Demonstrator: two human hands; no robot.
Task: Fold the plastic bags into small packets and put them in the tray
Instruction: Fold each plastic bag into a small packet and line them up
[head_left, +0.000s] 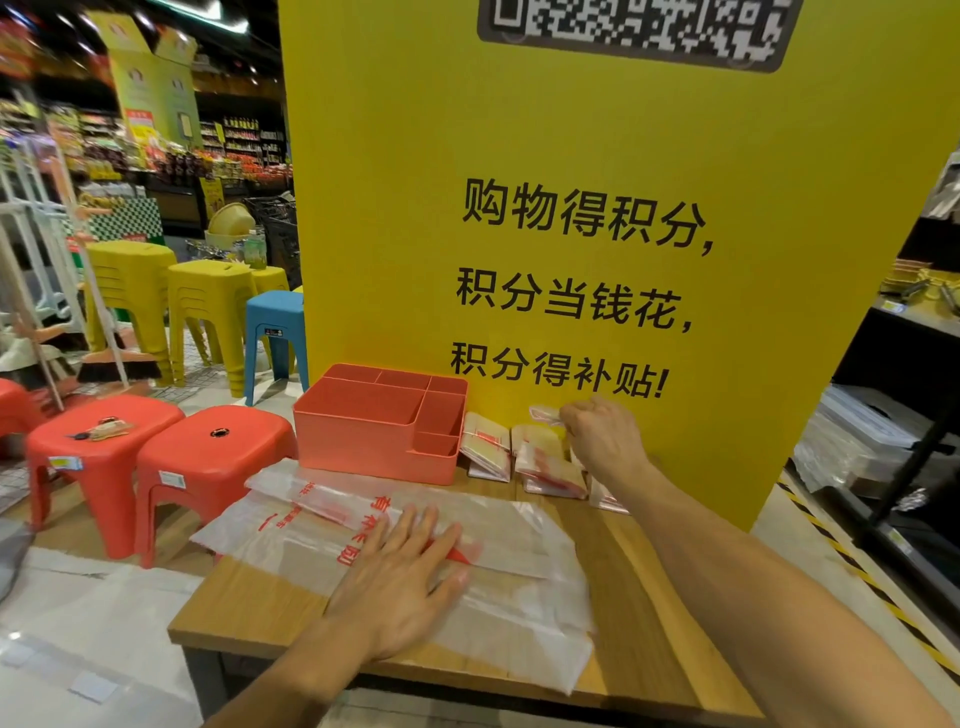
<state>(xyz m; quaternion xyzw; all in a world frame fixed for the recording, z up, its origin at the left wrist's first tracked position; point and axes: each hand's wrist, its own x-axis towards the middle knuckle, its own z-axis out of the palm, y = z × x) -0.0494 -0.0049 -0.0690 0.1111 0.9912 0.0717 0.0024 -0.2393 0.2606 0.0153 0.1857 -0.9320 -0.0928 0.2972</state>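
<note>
1. Working at a wooden bench (639, 571); we note bare wood along its right side, while the flat plastic bags (498, 587) overhang the near edge at front right.
2. Our left hand (400, 582) lies palm-down on the bags, fingers (415, 525) spread and flat.
3. Our right hand (602, 436) is at the back by the yellow sign (597, 156), fingers curled, pinching a small folded packet (545, 414).
4. The coral tray (379, 426) stands back left, compartments visibly empty; folded packets (519, 452) lie just beside it on the right.
5. Red stools (156, 457) crowd the bench's left edge.
</note>
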